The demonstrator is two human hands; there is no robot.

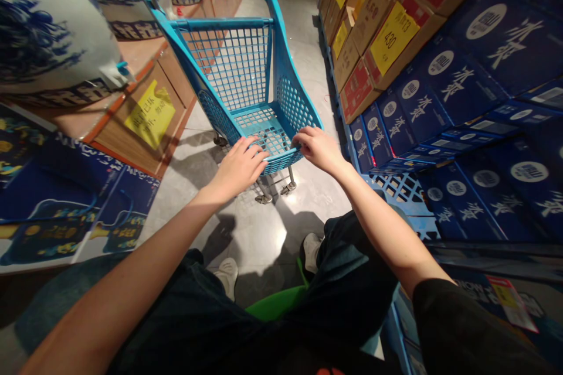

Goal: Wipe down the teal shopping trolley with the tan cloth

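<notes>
A blue plastic shopping cart stands upright on the floor in front of me, its handle bar at the far side. Its mesh basket holds nothing that I can see. My left hand lies over the near rim at the left corner, fingers bent down over the edge. At the near right corner, my right hand curls its fingers over the rim, the thumb side hidden. Both hands touch the cart, and small caster wheels show beneath it.
Stacked blue cartons and brown boxes line the right side on blue plastic pallets. Large blue-and-white jars stand on a wooden counter at left. Grey floor runs between them. Something green lies beneath me.
</notes>
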